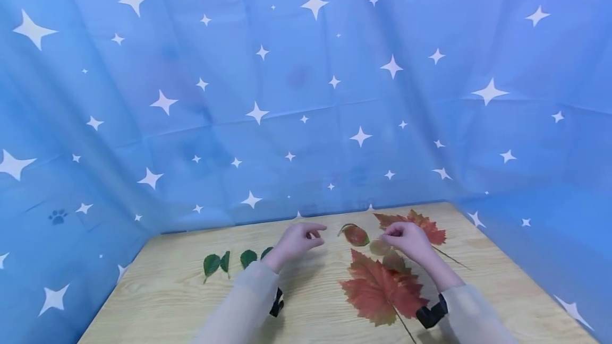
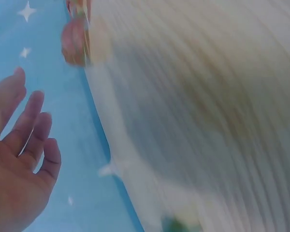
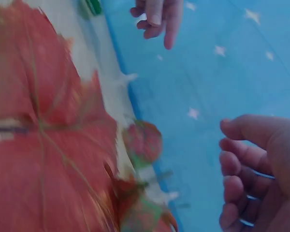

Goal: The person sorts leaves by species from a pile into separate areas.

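My left hand hovers over the middle of the table with fingers loosely bent. Nothing lies between them in the left wrist view. My right hand is at the right, above the small brownish leaves. In the right wrist view its fingers bend loosely around nothing. Between the two hands lies a small red-and-green leaf. A large red maple leaf with a dark stem spreads below my right hand, and another orange-red maple leaf lies behind it, partly hidden by the hand.
Several small green leaves lie in a row at the left, the rightmost partly covered by my left arm. The pale wooden table ends against a blue curtain with white stars. Black straps sit at the wrists.
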Demonstrator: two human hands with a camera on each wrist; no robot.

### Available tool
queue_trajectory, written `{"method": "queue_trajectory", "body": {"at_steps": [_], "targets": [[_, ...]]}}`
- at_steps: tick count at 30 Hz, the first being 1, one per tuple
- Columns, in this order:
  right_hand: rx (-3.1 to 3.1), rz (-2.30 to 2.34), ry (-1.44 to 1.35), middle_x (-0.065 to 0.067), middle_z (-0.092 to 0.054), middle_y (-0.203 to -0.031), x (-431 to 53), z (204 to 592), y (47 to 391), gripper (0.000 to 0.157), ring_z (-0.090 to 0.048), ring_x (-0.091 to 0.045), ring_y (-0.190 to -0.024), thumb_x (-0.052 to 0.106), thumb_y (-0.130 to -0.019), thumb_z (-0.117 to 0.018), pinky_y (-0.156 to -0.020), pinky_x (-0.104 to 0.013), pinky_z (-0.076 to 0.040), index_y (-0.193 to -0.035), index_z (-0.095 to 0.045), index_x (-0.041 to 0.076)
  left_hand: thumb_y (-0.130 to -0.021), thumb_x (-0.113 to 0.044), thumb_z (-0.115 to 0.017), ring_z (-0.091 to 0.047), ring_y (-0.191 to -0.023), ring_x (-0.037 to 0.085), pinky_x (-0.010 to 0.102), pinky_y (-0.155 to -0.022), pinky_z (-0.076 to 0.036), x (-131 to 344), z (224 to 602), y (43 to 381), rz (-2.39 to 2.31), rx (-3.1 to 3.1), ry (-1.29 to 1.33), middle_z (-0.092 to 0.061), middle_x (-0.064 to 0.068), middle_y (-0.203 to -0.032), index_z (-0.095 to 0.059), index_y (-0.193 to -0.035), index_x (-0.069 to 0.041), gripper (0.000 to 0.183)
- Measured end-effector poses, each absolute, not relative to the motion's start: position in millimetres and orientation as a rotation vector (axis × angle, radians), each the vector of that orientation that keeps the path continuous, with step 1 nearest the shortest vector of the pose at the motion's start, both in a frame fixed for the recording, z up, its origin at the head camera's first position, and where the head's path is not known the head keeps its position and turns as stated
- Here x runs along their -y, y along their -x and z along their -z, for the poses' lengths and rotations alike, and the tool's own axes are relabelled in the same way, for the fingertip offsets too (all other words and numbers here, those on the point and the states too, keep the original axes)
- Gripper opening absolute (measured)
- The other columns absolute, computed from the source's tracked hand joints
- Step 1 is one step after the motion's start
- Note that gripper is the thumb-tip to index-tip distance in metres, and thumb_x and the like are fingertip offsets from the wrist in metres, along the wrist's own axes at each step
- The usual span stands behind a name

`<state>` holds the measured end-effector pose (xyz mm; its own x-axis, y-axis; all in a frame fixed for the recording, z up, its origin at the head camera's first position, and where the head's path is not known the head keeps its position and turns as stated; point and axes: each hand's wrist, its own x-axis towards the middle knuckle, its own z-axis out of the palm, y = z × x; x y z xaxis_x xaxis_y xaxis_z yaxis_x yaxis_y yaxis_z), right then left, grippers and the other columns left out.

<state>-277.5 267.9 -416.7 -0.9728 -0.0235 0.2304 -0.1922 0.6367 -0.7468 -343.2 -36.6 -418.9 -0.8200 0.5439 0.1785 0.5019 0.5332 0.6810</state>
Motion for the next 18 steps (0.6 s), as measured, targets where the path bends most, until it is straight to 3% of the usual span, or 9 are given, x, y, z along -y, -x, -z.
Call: {"method": "queue_trajectory", "body": {"at_steps": [4,10,18], "targets": [[2.694,-1.269,-0.145,-0.007,-0.064,-0.078,-284,424,273,0.024,-0.052,-0.021,-0.067,0.027,-0.089,-0.072,-0.058,-0.033,-0.042,-0.088,-0.070,0.003,-0.093,-0.026,-0.067,-0.057,-0.105,0.020,0.032,-0.083,-0.047,10,429,341,-1.196,-2.669,-1.005,-0.066,0.003,-0.118,-0.063,-0.131,-0.018,0.039],[2.745,-1.235,-0.143,-0.007,-0.059,-0.071,-298,442,273,0.023,-0.045,-0.016,-0.059,0.027,-0.089,-0.072,-0.055,-0.030,-0.038,-0.084,-0.069,0.005,-0.093,-0.022,-0.068,-0.053,-0.119,0.021,0.037,-0.096,-0.044,-26,441,338,-1.150,-2.636,-1.083,-0.062,-0.004,-0.127,-0.061,-0.134,-0.017,0.042],[2.763,-1.250,-0.230,-0.004,-0.055,-0.065,-292,447,281,0.023,-0.043,-0.014,-0.055,0.023,-0.089,-0.071,-0.053,-0.030,-0.038,-0.075,-0.065,0.005,-0.091,-0.020,-0.070,-0.056,-0.106,0.019,0.030,-0.085,-0.047,-56,436,341,-0.969,-2.718,-1.162,-0.063,-0.002,-0.121,-0.060,-0.135,-0.024,0.045]]}}
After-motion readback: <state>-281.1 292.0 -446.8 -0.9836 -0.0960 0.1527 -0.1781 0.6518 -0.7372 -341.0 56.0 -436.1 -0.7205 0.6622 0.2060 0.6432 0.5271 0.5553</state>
